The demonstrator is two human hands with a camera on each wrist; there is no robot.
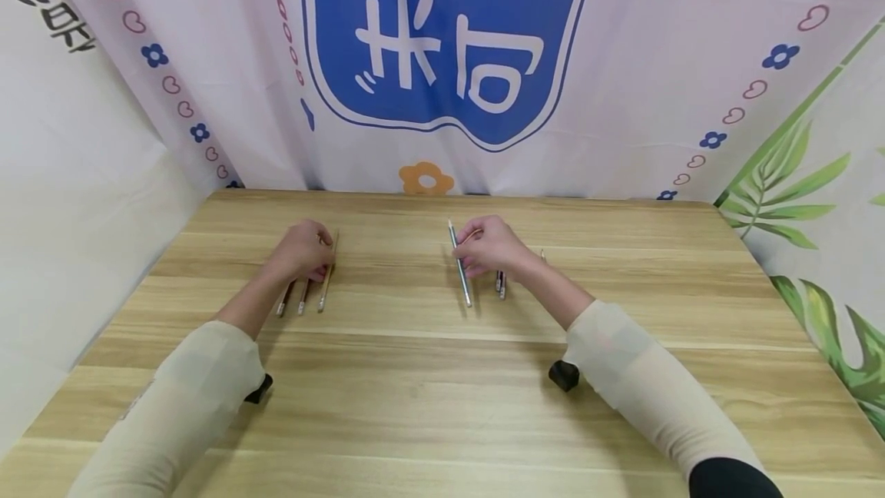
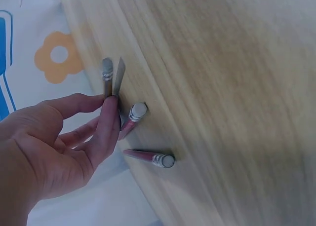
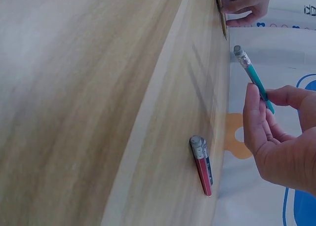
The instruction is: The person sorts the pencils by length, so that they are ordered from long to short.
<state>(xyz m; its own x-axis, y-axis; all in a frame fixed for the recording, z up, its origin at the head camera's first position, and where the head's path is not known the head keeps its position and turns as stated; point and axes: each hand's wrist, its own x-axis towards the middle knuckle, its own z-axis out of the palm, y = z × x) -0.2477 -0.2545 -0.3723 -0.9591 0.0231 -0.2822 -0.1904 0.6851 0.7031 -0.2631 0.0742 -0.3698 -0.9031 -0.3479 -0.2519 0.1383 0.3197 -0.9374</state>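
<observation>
Where my left grip (image 1: pixel 307 250) covers the pencils: from the head view I cannot see the far parts of the middle red pencil (image 2: pixel 132 122) and the outer red pencil (image 2: pixel 145 156); only their eraser ends come out toward me.
Pair under my right wrist: the bright red pencil (image 3: pixel 202 174) and the dark pencil (image 3: pixel 210 168) lie side by side on the surface (image 1: pixel 415 390); from above, my wrist hides most of them.
Dark blocks: one (image 1: pixel 564 375) shows below my right sleeve (image 1: pixel 622 356), another (image 1: pixel 259 390) below the left sleeve (image 1: pixel 190 386); what they are, I cannot tell.
Far edge: the surface ends at the cloth backdrop (image 1: pixel 366 160), somewhat beyond both my grips.
Open room: bare wood extends between my grips, and wide toward me.
Yellow pencil (image 1: pixel 326 287): it is pinched in my left grip, beside the two reddish ones; whether it touches the wood, I cannot tell.
Teal pencil (image 3: pixel 255 79): thumb and fingers of my right grip (image 1: pixel 488 243) are clamped on it, above the surface, its tip pointing away from me.
Forearms: both reach forward and slant inward.
</observation>
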